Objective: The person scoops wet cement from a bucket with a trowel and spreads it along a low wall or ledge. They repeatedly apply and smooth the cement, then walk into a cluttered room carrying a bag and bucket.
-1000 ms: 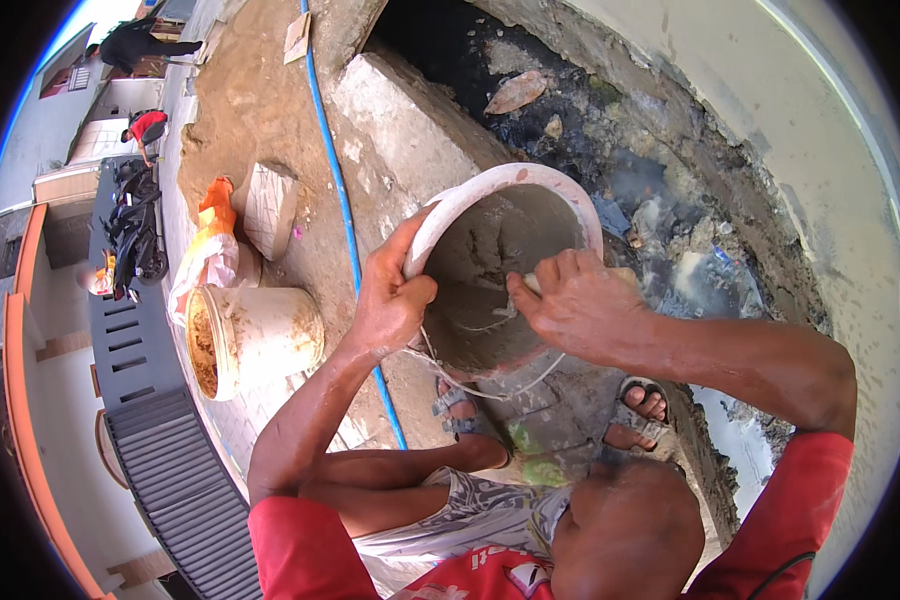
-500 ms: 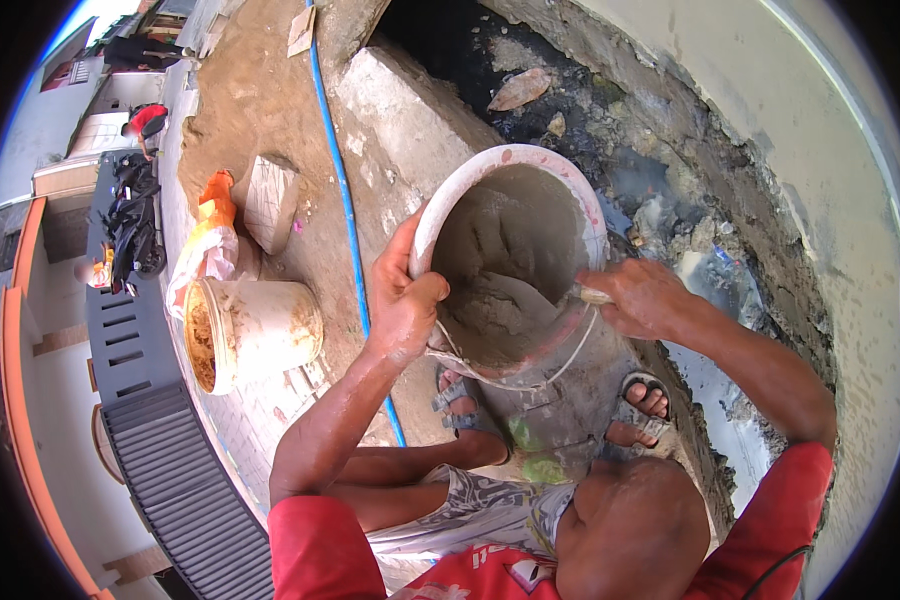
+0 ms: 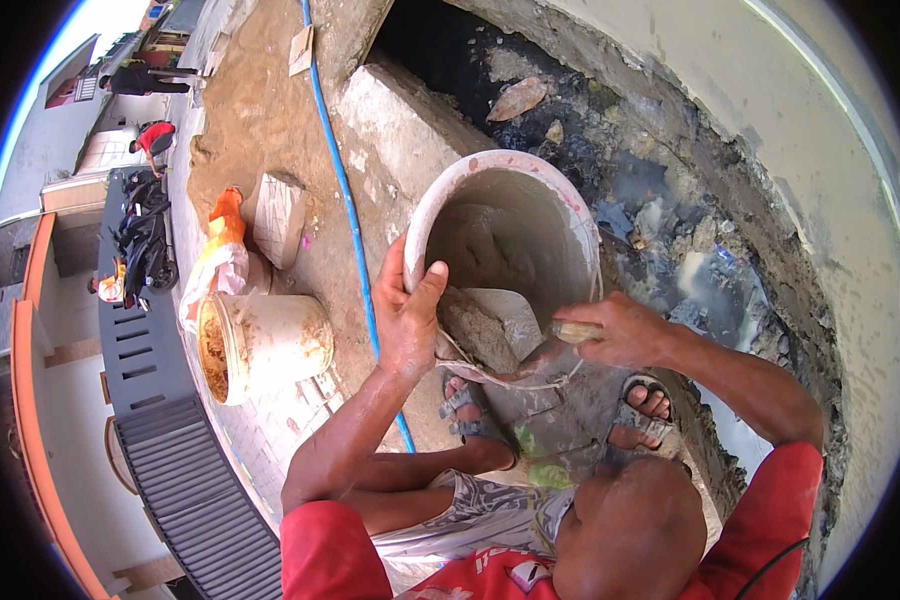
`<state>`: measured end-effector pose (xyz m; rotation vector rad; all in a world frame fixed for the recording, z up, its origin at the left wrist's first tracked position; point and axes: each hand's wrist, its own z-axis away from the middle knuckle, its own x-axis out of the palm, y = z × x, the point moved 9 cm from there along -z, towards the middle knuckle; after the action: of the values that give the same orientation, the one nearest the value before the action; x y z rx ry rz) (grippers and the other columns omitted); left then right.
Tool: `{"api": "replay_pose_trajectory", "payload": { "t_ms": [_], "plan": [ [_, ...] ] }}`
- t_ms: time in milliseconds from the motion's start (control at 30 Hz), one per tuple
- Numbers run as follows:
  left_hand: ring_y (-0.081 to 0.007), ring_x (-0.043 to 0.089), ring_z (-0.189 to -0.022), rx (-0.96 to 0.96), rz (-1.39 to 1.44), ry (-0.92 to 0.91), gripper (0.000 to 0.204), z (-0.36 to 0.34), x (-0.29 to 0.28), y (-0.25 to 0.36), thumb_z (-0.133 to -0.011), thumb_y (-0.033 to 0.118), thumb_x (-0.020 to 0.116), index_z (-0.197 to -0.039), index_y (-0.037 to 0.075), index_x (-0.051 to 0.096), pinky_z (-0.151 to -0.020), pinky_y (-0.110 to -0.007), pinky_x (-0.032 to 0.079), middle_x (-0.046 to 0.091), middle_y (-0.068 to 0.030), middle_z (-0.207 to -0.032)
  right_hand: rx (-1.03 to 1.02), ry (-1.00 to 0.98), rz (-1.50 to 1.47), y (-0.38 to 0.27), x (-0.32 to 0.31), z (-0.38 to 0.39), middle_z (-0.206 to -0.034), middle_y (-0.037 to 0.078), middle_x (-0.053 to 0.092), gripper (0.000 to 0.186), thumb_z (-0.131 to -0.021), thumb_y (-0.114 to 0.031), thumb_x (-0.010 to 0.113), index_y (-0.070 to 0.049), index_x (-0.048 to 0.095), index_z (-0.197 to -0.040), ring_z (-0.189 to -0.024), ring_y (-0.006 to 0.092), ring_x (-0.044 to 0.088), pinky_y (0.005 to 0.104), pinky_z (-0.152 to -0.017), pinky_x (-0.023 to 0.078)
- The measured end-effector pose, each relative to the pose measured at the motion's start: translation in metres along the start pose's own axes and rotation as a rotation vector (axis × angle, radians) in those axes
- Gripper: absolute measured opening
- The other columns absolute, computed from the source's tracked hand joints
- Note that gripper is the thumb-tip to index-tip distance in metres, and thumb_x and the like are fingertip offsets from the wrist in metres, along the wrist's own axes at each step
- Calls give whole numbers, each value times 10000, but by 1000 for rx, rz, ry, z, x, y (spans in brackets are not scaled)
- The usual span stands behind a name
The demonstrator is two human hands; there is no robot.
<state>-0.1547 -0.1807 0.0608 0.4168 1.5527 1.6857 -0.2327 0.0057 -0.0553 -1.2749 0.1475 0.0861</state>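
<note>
A white plastic bucket [image 3: 570,215] smeared with grey mortar is tipped on its side, mouth toward me. My left hand [image 3: 410,315] grips its near left rim, thumb inside. My right hand [image 3: 620,330] is closed around the wooden handle of a trowel [image 3: 505,310]. The trowel's blade lies inside the bucket's lower part against a lump of grey mortar [image 3: 470,325]. The bucket's wire handle hangs loose below the rim. My two sandalled feet [image 3: 465,400] stand just under the bucket.
A second white bucket [image 3: 270,345] with brown sand lies at my left, beside an orange-and-white bag [image 3: 220,255] and a concrete block [image 3: 275,205]. A blue hose [image 3: 340,190] crosses the sandy ground. To the right is a dark, wet ditch [image 3: 670,230] with rubble along a wall.
The bucket has tipped further toward me. My right hand left the rim and now works the trowel inside it, with mortar gathered at the blade. The left hand stays on the rim.
</note>
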Motion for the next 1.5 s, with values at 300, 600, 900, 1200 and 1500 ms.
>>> {"api": "replay_pose_trajectory", "payload": {
  "t_ms": [300, 600, 900, 1200, 1500],
  "plan": [
    [-103, 520, -1067, -30, 173, -5, 465, -12, -20, -15, -979, 375, 543, -1285, 25, 520, -946, -285, 404, 595, -29, -1174, -198, 111, -264, -1, 6, 9, -975, 158, 697, 525, -736, -144, 727, -15, 603, -1230, -804, 139, 634, 314, -733, 493],
    [-200, 590, -1059, -66, 53, -64, 497, -17, -41, -10, -887, 152, 657, -1329, 59, 449, -899, -350, 507, 578, -102, -1224, -47, 327, -263, 66, -56, 84, -1011, 102, 705, 520, -753, -118, 693, -84, 607, -1264, -777, 122, 617, 299, -728, 490],
    [-203, 524, -1113, -158, -1, 19, 500, -2, -71, -31, -863, 154, 674, -1312, 96, 462, -945, -365, 442, 549, -66, -1242, 308, 533, -312, 269, -54, 138, -973, 54, 701, 522, -755, -70, 687, -81, 602, -1270, -767, 90, 585, 286, -708, 492],
    [-222, 528, -1107, -162, 0, 82, 535, 13, -72, -34, -853, 143, 663, -1339, 99, 441, -928, -378, 461, 539, -86, -1252, 458, 609, -293, 373, -20, 127, -1070, 90, 690, 564, -750, -114, 688, -113, 578, -1303, -829, 158, 637, 309, -790, 504],
    [-232, 537, -1114, -148, 10, 102, 593, 19, -66, -32, -827, 128, 689, -1356, 90, 425, -940, -381, 461, 540, -97, -1267, 526, 572, -115, 408, -31, 88, -1078, 111, 689, 528, -777, -189, 657, -120, 587, -1296, -836, 195, 655, 327, -803, 509]
  ]
}}
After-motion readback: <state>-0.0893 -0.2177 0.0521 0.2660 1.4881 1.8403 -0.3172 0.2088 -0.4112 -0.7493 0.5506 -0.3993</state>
